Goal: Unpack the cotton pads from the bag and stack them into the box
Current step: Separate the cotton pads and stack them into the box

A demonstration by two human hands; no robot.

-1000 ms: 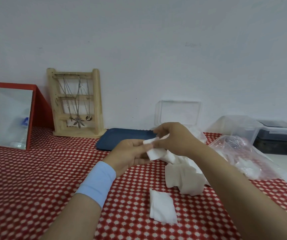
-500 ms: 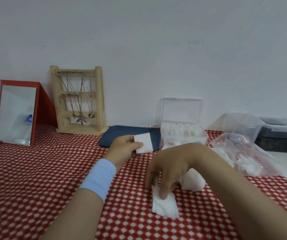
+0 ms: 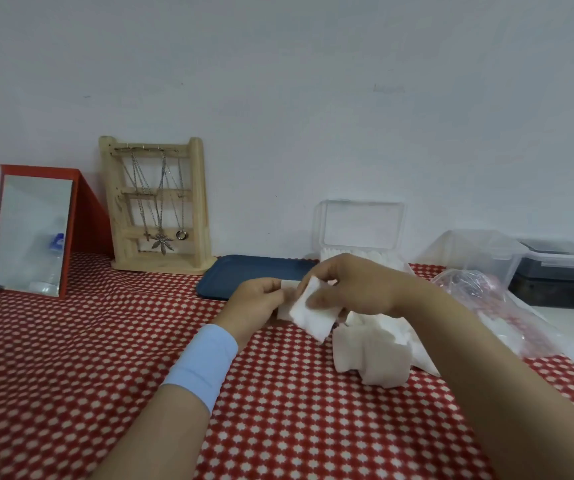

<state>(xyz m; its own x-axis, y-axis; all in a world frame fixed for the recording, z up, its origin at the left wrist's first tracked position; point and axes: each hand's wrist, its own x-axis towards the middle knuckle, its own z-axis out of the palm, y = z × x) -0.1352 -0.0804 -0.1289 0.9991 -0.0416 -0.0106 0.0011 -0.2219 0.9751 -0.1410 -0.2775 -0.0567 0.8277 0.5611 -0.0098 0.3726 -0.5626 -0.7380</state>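
The right hand (image 3: 351,289) pinches a cotton pad (image 3: 313,317) against the left hand (image 3: 261,301), which apparently pinches another.

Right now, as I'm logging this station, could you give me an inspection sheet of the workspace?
Surface: red-and-white patterned tablecloth over the table.
Job's things: loose pads piled on the cloth; clear box, lid up, pads inside; plastic bag at right.
Clutter: mirror, wooden necklace stand, blue tray, clear containers.
Hands: left hand and right hand both grip held pads above the cloth.
Cables: nothing seen.
Surroundings: plain white wall behind.
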